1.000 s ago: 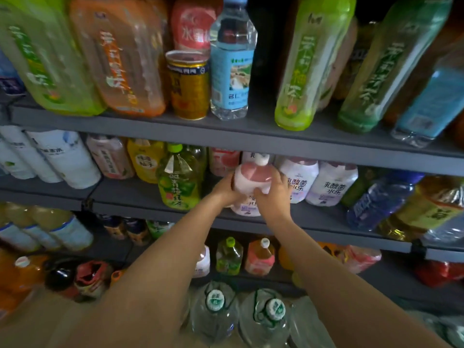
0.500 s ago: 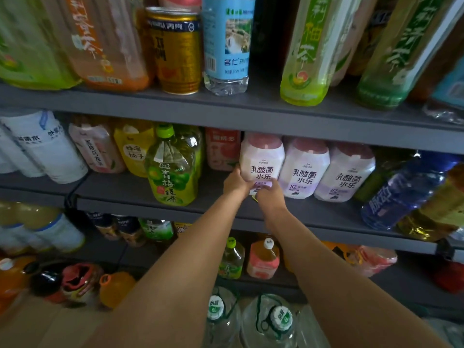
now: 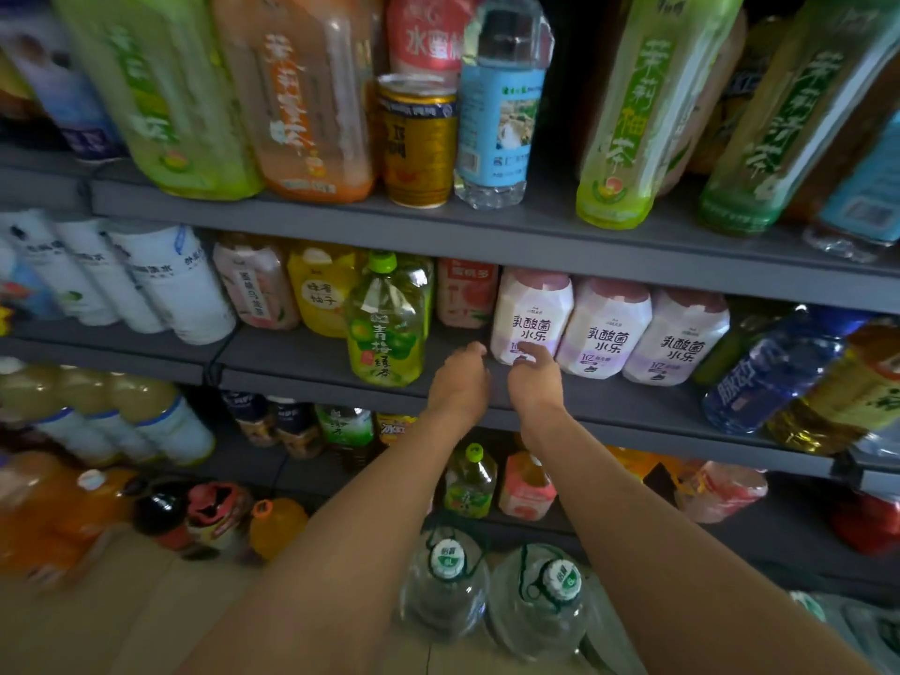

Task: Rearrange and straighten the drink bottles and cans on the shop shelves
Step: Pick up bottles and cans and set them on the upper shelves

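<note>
A person's two bare arms reach toward the middle shelf (image 3: 311, 355) of a shop's drinks display, both hands at the foot of a white, pink-topped lactic-drink bottle (image 3: 531, 314) that stands upright at about 12 o'clock from the hands, first in a row of three. The left hand (image 3: 460, 380) hovers just beside the bottle's lower left edge with fingers loosely curled and holding nothing; the right hand (image 3: 535, 377) sits under the bottle's front, its fingertips (image 3: 528, 355) at or touching the base of the label, relaxed rather than gripping. Two matching bottles, the second lactic-drink bottle (image 3: 609, 328) and the third lactic-drink bottle (image 3: 674, 336), stand touching in line toward 3 o'clock. At 9 o'clock from the hands stands a green plum-tea bottle (image 3: 387, 324) near the shelf's front edge, with a yellow pomelo-drink bottle (image 3: 321, 289) behind it. On the upper shelf (image 3: 487, 236), at 12 o'clock, a gold can (image 3: 418, 143) stands beside a blue-labelled water bottle (image 3: 501, 104). At 6 o'clock, on the floor between the forearms, sit two large water jugs (image 3: 445, 584) with white caps.
</note>
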Motion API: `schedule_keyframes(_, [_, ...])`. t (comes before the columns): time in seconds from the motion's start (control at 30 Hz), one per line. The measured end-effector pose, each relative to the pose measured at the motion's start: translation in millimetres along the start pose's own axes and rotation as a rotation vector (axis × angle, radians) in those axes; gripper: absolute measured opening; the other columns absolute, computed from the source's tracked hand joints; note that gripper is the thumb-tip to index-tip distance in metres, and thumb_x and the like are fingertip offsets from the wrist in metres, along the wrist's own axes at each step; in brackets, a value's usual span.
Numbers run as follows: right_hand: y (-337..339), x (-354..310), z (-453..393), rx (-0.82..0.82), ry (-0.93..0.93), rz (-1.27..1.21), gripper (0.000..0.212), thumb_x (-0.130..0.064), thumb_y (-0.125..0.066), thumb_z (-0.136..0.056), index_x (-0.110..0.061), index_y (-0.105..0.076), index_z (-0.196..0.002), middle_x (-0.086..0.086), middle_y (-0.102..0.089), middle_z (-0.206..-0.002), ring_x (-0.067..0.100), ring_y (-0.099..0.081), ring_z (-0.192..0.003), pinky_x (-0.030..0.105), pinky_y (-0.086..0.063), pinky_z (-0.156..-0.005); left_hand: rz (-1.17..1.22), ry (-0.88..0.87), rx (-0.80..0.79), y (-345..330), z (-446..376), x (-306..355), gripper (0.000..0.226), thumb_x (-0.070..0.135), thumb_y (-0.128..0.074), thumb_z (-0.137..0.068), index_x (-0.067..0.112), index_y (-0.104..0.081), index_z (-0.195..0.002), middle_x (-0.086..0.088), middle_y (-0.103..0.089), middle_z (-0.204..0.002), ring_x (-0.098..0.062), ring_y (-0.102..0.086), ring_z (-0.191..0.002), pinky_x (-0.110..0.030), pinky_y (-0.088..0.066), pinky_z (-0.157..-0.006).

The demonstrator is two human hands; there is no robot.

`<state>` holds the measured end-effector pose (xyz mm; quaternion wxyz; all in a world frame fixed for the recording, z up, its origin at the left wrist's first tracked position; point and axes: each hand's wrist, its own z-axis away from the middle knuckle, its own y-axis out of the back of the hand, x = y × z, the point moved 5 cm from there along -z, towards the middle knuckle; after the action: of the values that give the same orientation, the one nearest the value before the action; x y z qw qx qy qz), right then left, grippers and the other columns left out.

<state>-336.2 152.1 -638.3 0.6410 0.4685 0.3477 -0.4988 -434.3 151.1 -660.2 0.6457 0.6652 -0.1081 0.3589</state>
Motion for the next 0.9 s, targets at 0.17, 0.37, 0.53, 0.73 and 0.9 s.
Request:
schedule_keyframes(0.17, [2.7,-84.2,88.4,0.104,0.187,0.100,0.039,0.009,-0.038,-0.082,-0.005,-0.059,-0.112,0.009,-0.064,-0.105,0.021,-0.056,-0.098,0.023,-0.040,-0.078,-0.001,-0.240,0.155,110.4,69.7,23.4,0.032,0.006,-0.044,-0.090,0.010,-0.050,-0.122,-0.011,-0.055,-0.121,-0.032,-0.056,-0.105,-0.042,-0.045,-0.083])
schedule_keyframes(0.37, [4.8,-215.7,179.4,0.044,0.467,0.316,0.028,0.002,-0.045,-0.087,-0.005,-0.058,-0.111,0.010,-0.065,-0.097,0.026,-0.059,-0.098,0.031,-0.044,-0.080,-0.026,-0.358,0.353,278.6,128.8,71.1,0.031,0.009,-0.044,-0.091,0.014,-0.048,-0.121,-0.007,-0.053,-0.120,-0.029,-0.055,-0.103,-0.038,-0.043,-0.076])
schedule_keyframes(0.53, [9.7,-266.3,195.0,0.002,0.379,0.478,0.031,-0.009,-0.050,-0.089,-0.001,-0.052,-0.119,0.019,-0.061,-0.117,0.035,-0.054,-0.113,0.036,-0.044,-0.092,-0.130,-0.337,0.389,356.1,149.3,95.0,0.031,0.013,-0.045,-0.091,0.012,-0.046,-0.123,-0.009,-0.046,-0.125,-0.030,-0.049,-0.110,-0.036,-0.038,-0.084])
schedule_keyframes(0.73, [19.4,-268.3,153.5,0.103,0.374,0.686,0.061,-0.028,-0.058,-0.089,-0.015,-0.030,-0.141,0.015,-0.045,-0.134,0.033,-0.040,-0.124,0.035,-0.035,-0.095,-0.486,-0.522,0.392,346.1,128.3,112.4,0.057,0.013,-0.057,-0.081,0.012,-0.043,-0.136,-0.008,-0.049,-0.133,-0.031,-0.045,-0.121,-0.040,-0.037,-0.095])
schedule_keyframes(0.9, [21.9,-251.5,99.5,0.204,0.308,0.433,0.066,-0.025,-0.065,-0.085,0.000,-0.033,-0.137,0.018,-0.042,-0.138,0.035,-0.037,-0.128,0.037,-0.033,-0.099,-0.647,-0.613,0.294,295.4,87.9,106.1,0.072,0.020,-0.079,-0.058,0.011,-0.057,-0.126,-0.002,-0.061,-0.124,-0.020,-0.058,-0.113,-0.035,-0.045,-0.096])
